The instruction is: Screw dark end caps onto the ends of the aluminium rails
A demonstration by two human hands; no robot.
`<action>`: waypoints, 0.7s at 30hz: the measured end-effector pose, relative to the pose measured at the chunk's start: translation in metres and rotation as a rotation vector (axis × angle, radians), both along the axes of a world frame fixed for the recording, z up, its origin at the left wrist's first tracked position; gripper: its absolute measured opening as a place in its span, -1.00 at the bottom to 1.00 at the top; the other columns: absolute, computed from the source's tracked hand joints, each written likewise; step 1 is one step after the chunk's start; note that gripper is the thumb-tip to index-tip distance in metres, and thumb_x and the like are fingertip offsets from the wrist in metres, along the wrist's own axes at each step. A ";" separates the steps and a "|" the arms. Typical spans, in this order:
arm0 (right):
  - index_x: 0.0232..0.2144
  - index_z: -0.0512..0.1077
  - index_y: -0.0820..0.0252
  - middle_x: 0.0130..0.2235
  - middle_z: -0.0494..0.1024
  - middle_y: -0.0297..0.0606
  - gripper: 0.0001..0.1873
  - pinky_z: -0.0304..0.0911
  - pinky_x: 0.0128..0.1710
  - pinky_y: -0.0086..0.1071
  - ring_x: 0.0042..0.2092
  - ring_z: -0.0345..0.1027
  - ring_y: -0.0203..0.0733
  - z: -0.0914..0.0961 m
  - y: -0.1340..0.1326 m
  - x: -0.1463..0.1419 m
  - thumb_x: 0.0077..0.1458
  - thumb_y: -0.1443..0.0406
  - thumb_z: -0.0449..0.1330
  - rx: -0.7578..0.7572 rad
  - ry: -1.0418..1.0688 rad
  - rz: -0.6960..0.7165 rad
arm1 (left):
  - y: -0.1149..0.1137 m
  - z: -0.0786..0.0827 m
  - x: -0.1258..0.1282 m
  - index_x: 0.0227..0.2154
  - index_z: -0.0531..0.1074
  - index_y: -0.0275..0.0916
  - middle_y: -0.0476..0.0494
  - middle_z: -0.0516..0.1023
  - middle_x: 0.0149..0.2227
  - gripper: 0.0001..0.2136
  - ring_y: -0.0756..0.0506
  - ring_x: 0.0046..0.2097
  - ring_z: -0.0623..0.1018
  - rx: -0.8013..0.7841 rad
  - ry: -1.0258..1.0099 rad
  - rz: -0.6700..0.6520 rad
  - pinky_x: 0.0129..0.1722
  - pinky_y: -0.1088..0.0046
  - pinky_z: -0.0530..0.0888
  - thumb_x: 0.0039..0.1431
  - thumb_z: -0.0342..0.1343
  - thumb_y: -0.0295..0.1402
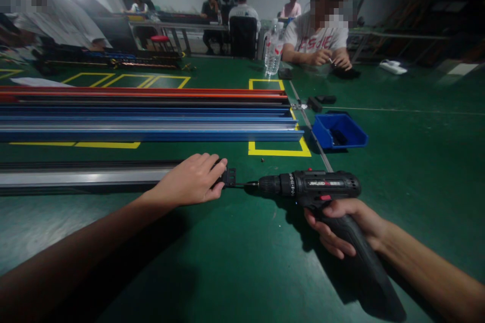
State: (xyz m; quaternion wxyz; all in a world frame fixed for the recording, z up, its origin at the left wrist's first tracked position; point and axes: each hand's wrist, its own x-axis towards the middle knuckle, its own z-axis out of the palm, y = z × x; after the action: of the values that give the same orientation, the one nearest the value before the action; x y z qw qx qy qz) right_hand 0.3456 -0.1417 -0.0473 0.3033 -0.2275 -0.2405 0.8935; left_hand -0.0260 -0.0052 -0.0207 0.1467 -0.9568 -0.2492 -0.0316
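Observation:
My left hand (193,179) is wrapped over the right end of a long silver-and-black metal profile (94,177) lying on the green table. A black end piece (230,176) sticks out just past the fingertips. In my right hand (341,227) is a black cordless drill (326,184), held by its handle. The drill lies level and points left. Its long thin bit (246,184) reaches the black end piece; whether it sits in a screw I cannot tell. Part of the end piece is hidden under my left fingers.
Beyond my hands lie several long blue, black and red profiles (151,126). A blue bin (339,131) with dark small parts stands at right. Water bottles (273,50) and a co-worker (320,35) are across the green table (417,161). A tiny dark part (262,160) lies near the drill.

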 end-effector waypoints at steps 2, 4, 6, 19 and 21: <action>-0.12 0.52 0.46 -0.37 0.53 -0.25 -0.66 0.46 -0.42 -0.43 -0.57 0.41 -0.39 0.000 0.000 0.000 0.20 0.26 0.15 -0.003 0.003 0.001 | 0.000 0.000 0.000 0.15 0.40 -0.52 -0.52 0.53 0.01 -0.54 -0.34 -0.04 0.56 -0.001 -0.002 0.003 -0.11 0.12 0.54 0.34 -0.02 -0.27; -0.11 0.52 0.47 -0.37 0.54 -0.24 -0.66 0.46 -0.41 -0.43 -0.56 0.42 -0.39 0.000 0.001 0.000 0.20 0.27 0.14 -0.005 0.004 -0.005 | 0.000 0.000 0.000 0.15 0.41 -0.52 -0.52 0.53 0.01 -0.54 -0.33 -0.05 0.56 -0.001 -0.002 0.006 -0.11 0.12 0.54 0.34 -0.02 -0.27; -0.12 0.52 0.47 -0.37 0.54 -0.23 -0.66 0.47 -0.41 -0.42 -0.56 0.42 -0.38 0.000 0.001 0.000 0.20 0.27 0.14 -0.006 0.003 -0.007 | -0.001 0.000 0.000 0.15 0.41 -0.51 -0.51 0.53 0.01 -0.54 -0.33 -0.05 0.56 -0.001 0.001 0.009 -0.11 0.12 0.54 0.34 -0.02 -0.27; -0.10 0.51 0.43 -0.39 0.52 -0.28 -0.64 0.43 -0.45 -0.44 -0.60 0.37 -0.42 0.002 0.001 -0.001 0.18 0.23 0.15 -0.013 -0.049 0.004 | -0.001 0.001 0.001 0.15 0.40 -0.50 -0.52 0.53 0.02 -0.55 -0.32 -0.05 0.56 0.006 0.007 0.011 -0.11 0.14 0.53 0.33 0.00 -0.28; -0.09 0.50 0.43 -0.39 0.51 -0.29 -0.63 0.42 -0.46 -0.44 -0.62 0.34 -0.43 0.001 0.002 0.000 0.18 0.22 0.15 -0.021 -0.047 0.011 | -0.001 0.001 0.001 0.16 0.40 -0.49 -0.52 0.53 0.02 -0.55 -0.32 -0.05 0.56 0.000 0.007 0.012 -0.11 0.14 0.53 0.33 0.00 -0.28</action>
State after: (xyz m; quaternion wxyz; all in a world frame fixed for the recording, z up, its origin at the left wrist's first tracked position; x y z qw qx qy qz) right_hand 0.3452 -0.1395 -0.0458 0.2903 -0.2506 -0.2392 0.8920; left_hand -0.0254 -0.0059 -0.0200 0.1479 -0.9553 -0.2545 -0.0272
